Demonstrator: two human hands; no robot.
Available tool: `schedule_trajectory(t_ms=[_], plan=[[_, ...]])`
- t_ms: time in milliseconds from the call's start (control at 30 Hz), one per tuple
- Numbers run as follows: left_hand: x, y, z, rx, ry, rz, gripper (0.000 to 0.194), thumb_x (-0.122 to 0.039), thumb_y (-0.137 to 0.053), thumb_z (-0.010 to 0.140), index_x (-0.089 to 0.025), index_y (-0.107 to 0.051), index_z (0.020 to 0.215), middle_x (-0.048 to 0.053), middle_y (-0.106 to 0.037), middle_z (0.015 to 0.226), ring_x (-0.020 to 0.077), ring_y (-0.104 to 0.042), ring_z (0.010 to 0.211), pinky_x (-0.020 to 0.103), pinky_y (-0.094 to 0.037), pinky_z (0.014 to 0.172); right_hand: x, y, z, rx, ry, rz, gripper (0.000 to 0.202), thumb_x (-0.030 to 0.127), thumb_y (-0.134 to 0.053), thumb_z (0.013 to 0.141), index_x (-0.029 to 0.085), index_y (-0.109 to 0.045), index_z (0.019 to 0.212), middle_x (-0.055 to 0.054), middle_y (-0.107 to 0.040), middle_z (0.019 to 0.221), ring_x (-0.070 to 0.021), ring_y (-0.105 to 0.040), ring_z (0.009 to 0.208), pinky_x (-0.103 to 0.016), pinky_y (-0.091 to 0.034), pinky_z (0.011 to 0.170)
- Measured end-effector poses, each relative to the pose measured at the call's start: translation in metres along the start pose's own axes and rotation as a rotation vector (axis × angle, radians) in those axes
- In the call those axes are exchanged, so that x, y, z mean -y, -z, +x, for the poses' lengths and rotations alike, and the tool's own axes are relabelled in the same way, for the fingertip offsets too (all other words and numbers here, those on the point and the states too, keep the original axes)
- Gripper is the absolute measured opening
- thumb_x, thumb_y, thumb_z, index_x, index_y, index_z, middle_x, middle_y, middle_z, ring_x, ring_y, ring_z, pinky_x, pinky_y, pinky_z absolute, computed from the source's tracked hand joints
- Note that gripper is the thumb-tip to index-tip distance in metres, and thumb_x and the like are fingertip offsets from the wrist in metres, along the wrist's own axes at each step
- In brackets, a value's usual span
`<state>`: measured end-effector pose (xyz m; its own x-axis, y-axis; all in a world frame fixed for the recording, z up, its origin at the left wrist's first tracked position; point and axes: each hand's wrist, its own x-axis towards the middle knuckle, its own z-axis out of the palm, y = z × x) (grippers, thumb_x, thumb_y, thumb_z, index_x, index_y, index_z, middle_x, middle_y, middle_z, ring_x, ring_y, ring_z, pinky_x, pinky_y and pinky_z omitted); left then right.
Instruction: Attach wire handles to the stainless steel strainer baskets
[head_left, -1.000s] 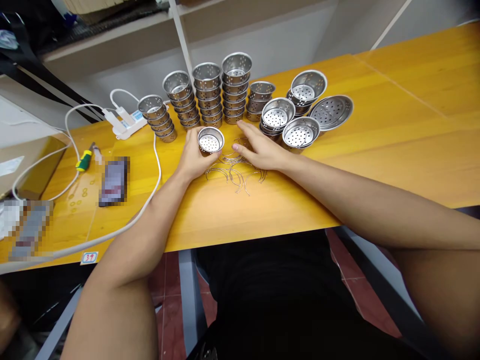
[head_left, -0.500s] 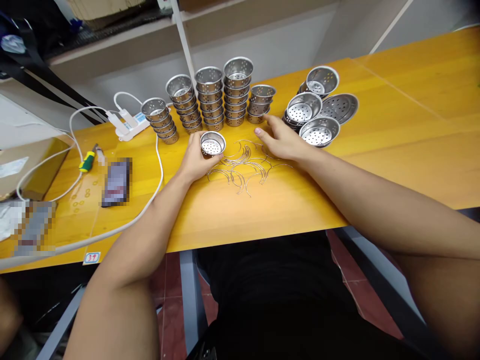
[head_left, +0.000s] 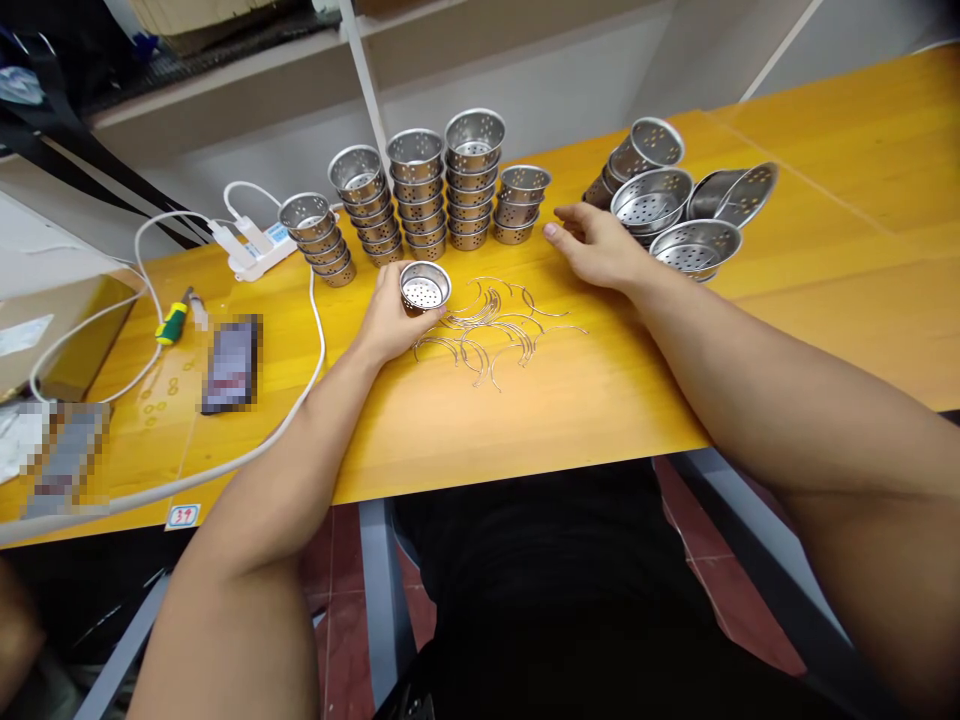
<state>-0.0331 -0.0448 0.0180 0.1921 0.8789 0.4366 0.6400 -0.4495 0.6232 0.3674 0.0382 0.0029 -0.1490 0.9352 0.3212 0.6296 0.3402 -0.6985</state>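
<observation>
With the loose metal cups (head_left: 651, 200) shifted rightward, the right hand (head_left: 604, 252), fingers apart, leaves curved wires (head_left: 491, 319) uncovered; the left hand's (head_left: 388, 322) fingers clamp a small cup (head_left: 425, 288).

Yellow table (head_left: 420, 430) — perforated cups (head_left: 425, 213), wires (head_left: 484, 316)

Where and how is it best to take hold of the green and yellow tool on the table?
Probably by the thick handle, coming from above, fingers closing on its two long sides: the tool lies flat on the table, and its far end is slimmer, with less to hold.
</observation>
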Motion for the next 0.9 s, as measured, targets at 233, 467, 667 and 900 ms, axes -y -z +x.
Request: schedule_trajectory(t_ms=[233,467,667,900], plan=[[0.002,0.000,0.000,0.007,-0.066,0.003,0.083,-0.032,-0.106,0.082,-0.027,-0.062,0.153,0.012,-0.076,0.151,0.0375,-0.076,0.148,0.056,-0.063,0.134,0.057,0.022,-0.017,0.209,0.065,-0.132,0.063,0.060,-0.076,0.114,0.012,-0.086,0.153,-0.028,-0.088,0.147,-0.0458,-0.089,0.125,-0.067,-0.071,0.119],[0.005,-0.003,0.001,0.035,-0.071,-0.050,0.085,-0.036,-0.102,0.084,-0.026,-0.058,0.156,0.015,-0.076,0.159,0.0384,-0.076,0.153,0.057,-0.062,0.137,0.095,0.011,-0.043,0.534,0.345,-0.203,0.093,0.083,-0.096,0.092,0.024,-0.086,0.163,-0.022,-0.082,0.152,-0.0491,-0.079,0.141,-0.066,-0.066,0.129],[0.002,-0.005,0.001,0.047,-0.099,-0.090,0.084,-0.038,-0.097,0.088,-0.026,-0.054,0.159,0.014,-0.078,0.160,0.0368,-0.080,0.151,0.055,-0.065,0.134,0.105,-0.020,-0.044,0.518,0.520,-0.215,0.038,0.047,-0.075,0.114,0.023,-0.094,0.137,-0.022,-0.078,0.142,-0.0445,-0.077,0.135,-0.064,-0.064,0.124],[-0.004,-0.002,0.001,0.024,-0.158,-0.105,0.087,-0.057,-0.099,0.092,-0.028,-0.055,0.160,0.015,-0.077,0.162,0.0372,-0.079,0.153,0.055,-0.064,0.136,0.116,-0.033,-0.046,0.488,0.600,-0.200,0.018,0.025,-0.070,0.114,0.024,-0.088,0.111,-0.016,-0.079,0.122,-0.0347,-0.077,0.115,-0.048,-0.063,0.103]])
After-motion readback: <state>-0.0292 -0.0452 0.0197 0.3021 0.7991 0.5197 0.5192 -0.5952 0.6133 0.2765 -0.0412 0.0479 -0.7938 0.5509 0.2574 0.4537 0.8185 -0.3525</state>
